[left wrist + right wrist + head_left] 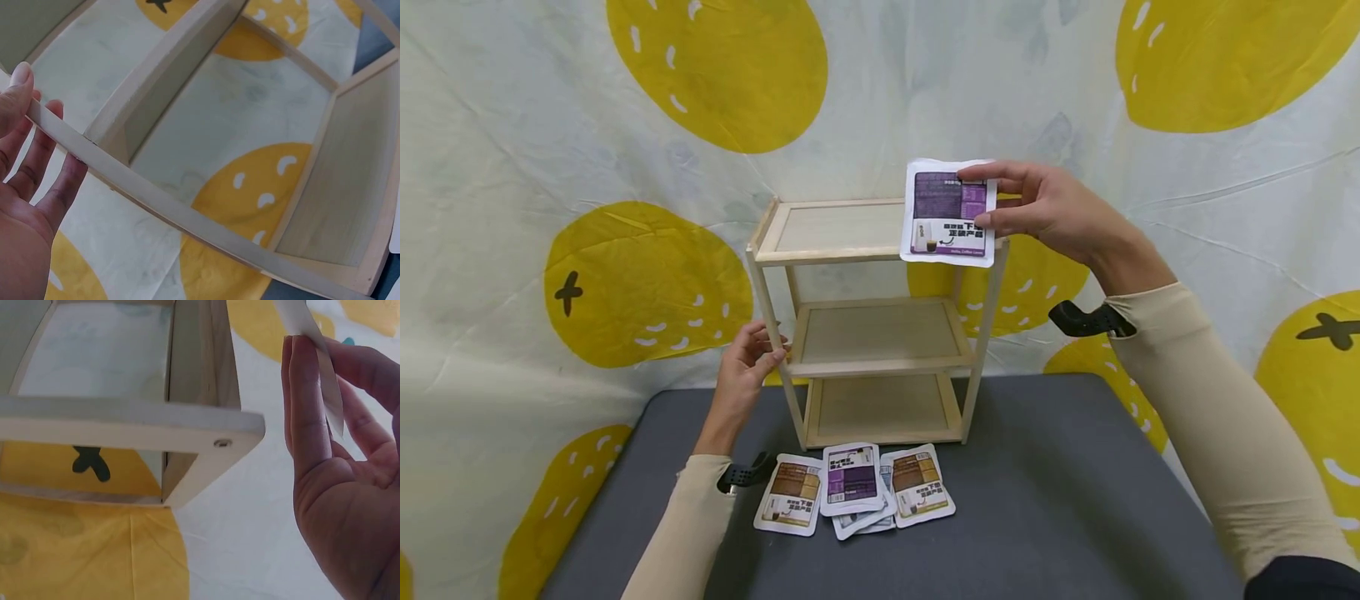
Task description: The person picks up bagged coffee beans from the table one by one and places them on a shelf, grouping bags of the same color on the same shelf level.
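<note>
My right hand (1060, 212) pinches a white-edged purple coffee sachet (938, 200) between thumb and fingers, upright before the right part of the rack's top shelf. The right wrist view shows that sachet (329, 384) edge-on, beside a corner of the rack. A three-tier wooden rack (883, 367) stands at the back of the table. My left hand (741, 379) grips its left front post near the middle shelf; in the left wrist view the thumb and fingers lie either side of the post (144, 187). In front lie a purple sachet (852, 487), brown sachets (788, 500) and pale blue ones (867, 523) partly underneath.
The rack stands on a dark grey tabletop (1037, 483). Behind it hangs a pale cloth (865, 100) printed with large yellow fruit. A black strap (1093, 318) is on the right wrist and another (748, 473) on the left.
</note>
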Available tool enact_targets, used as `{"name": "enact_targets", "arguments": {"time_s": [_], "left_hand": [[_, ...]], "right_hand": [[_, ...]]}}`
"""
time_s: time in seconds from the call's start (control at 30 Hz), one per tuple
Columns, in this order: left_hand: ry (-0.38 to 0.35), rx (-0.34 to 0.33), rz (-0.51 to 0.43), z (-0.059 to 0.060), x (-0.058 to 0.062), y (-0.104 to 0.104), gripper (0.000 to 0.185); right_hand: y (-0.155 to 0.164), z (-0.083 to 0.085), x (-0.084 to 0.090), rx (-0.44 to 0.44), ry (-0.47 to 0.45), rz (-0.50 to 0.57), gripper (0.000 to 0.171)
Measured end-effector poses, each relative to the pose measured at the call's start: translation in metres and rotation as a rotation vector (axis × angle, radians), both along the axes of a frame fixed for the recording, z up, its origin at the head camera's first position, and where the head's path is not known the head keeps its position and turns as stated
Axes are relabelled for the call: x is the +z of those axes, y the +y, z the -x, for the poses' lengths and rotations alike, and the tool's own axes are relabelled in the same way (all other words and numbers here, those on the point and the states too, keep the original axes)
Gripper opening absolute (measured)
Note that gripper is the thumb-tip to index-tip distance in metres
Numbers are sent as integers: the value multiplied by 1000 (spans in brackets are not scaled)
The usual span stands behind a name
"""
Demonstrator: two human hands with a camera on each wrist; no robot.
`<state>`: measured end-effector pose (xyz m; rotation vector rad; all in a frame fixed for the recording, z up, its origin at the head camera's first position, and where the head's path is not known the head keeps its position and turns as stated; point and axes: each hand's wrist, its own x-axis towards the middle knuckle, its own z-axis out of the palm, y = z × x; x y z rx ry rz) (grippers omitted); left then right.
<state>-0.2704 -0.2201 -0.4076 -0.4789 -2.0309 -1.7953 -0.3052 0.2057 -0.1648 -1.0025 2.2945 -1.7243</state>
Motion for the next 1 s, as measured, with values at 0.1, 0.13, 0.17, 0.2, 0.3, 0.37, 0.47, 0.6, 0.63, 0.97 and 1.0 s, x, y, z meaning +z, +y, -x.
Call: {"name": "enact_targets", "arguments": {"time_s": [0.1,0.13,0.17,0.2,0.3,0.37,0.47,0.6,0.63,0.97,1.0], "left_hand": [[9,-2,0,0,0,0,41],[12,-6,-2,0,0,0,41],[18,-10,-1,1,-1,-1,41],[22,-14,0,1,-1,-1,41],[27,-22,1,2,-1,-1,41],[28,-24,0,2,-1,-1,41],[25,-25,-5,2,-1,0,41],[27,-30,-8,2,-1,0,42],[29,-32,-6,2,-1,0,42],[39,-44,-14,1,-3,-2,41],[38,-44,-14,1,-2,-2,42]], "right_hand": [[-1,7,4,3,-8,-13,54],[-2,9,5,-1,-10,-20,55],[-2,11,6,-8,-14,-30,55],[-3,13,7,-16,-12,-41,56],[-3,18,10,-32,-21,-60,57],[-4,23,12,-34,-33,-61,57],[-4,29,13,-35,-50,-61,58],[-4,37,14,-46,-71,-74,59],[-4,39,14,-49,-75,-82,59],[-10,50,15,-72,-122,-131,61],[-11,51,15,-74,-126,-135,61]]}}
